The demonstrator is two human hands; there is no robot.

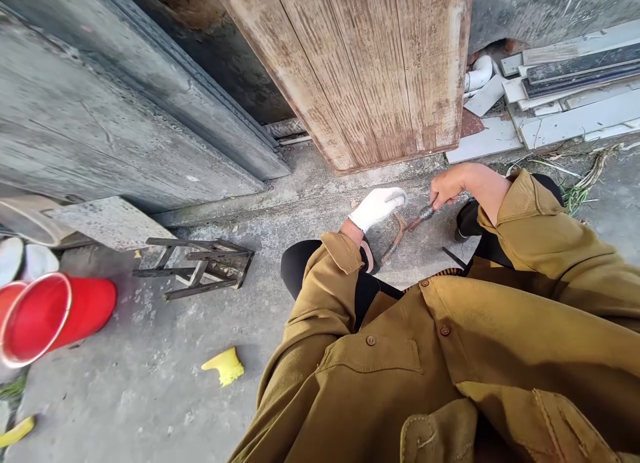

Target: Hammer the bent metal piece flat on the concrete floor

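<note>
- Left hand: white knit cloth glove, matt.
- Right hand: bare, gripping a rusty, dull metal tool.
- Jacket: mustard corduroy cloth, matt.
- Door: weathered, rough wood.
- Ground: rough concrete.
- Bucket: glossy red plastic.

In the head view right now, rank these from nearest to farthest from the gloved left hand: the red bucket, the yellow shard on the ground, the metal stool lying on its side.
Measured from the left hand:
1. Metal stool, lying on the concrete to the hand's left.
2. Yellow shard, lower left, nearer the camera.
3. Red bucket, on its side at the far left edge.
</note>
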